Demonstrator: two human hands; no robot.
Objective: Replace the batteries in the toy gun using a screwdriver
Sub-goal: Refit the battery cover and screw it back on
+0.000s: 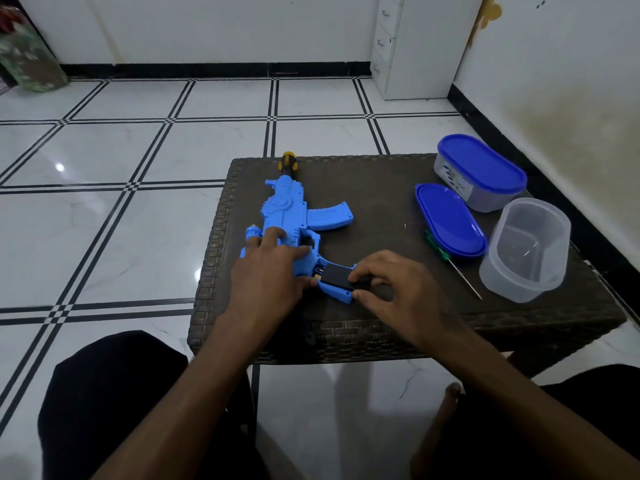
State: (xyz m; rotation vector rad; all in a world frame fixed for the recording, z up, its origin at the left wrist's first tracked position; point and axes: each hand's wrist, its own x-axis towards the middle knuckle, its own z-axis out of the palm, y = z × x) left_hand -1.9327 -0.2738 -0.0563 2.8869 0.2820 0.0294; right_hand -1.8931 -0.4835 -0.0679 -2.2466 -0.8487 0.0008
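Observation:
A blue toy gun (287, 213) lies on a dark woven table (377, 188), its yellow-and-black muzzle pointing away from me. My left hand (270, 268) lies flat on the gun's body and presses it down. My right hand (388, 289) pinches a black battery cover (337, 276) at the gun's stock, near the table's front edge. A metal contact shows at the cover's left end. A green-handled screwdriver (450, 261) rests on the table to the right, partly under a blue lid.
A loose blue lid (450, 220) lies right of the gun. Behind it stands a closed container with a blue lid (481, 171). An open clear container (526, 251) stands at the right edge. White tiled floor surrounds the table; my knees are below it.

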